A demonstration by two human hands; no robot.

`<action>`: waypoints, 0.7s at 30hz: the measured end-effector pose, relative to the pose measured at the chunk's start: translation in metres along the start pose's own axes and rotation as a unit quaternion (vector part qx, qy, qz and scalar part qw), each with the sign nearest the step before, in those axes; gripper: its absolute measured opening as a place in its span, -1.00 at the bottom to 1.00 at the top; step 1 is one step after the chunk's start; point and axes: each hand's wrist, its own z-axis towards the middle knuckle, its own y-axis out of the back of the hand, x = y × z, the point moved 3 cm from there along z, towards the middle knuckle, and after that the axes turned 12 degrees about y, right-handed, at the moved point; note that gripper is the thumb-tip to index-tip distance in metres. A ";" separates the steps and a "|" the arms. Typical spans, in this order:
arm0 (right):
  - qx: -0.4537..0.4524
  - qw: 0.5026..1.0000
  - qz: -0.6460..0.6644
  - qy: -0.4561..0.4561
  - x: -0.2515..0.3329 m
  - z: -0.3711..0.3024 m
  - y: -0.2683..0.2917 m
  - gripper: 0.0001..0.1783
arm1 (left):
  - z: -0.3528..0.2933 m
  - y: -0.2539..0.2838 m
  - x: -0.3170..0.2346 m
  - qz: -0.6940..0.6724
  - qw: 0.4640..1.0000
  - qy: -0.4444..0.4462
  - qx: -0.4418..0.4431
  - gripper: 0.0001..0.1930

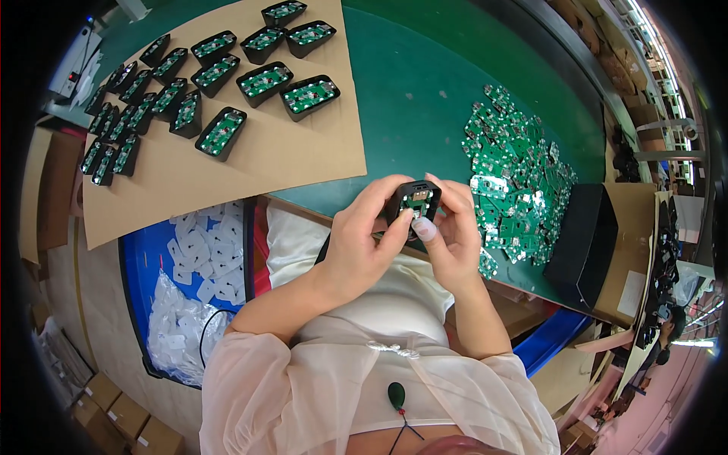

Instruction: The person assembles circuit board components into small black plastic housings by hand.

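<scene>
Both my hands hold one black plastic housing [434,192] close in front of my body, over the near edge of the green table. A green circuit board [416,205] shows inside its opening. My left hand [356,239] wraps the left side, and my right hand [457,239] wraps the right. Both thumbs press on the board, their tips almost touching. The fingers cover much of the housing's sides. To the right lies a heap of loose green circuit boards [519,163]. Several black housings with boards fitted in them [221,133] stand on a cardboard sheet [303,155] at the left.
Below the cardboard, a blue tray [144,258] holds white plastic pieces [205,254] and a clear plastic bag [174,326]. A black box [580,246] and a cardboard carton [629,254] stand at the table's right end. Another blue tray [557,341] shows under the table's right side.
</scene>
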 end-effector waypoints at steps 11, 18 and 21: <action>-0.072 0.995 -0.051 0.053 0.007 0.009 -0.023 -0.63 | -0.007 0.009 -0.020 0.055 0.998 0.000 -0.008 -0.68; -0.023 0.995 -0.008 0.095 0.010 0.044 -0.041 -0.53 | 0.003 0.040 -0.037 0.053 0.998 -0.013 -0.011 -0.65; -0.020 0.979 0.198 0.034 0.008 0.056 -0.037 -0.31 | 0.039 0.073 -0.061 0.125 0.986 -0.070 -0.082 -0.67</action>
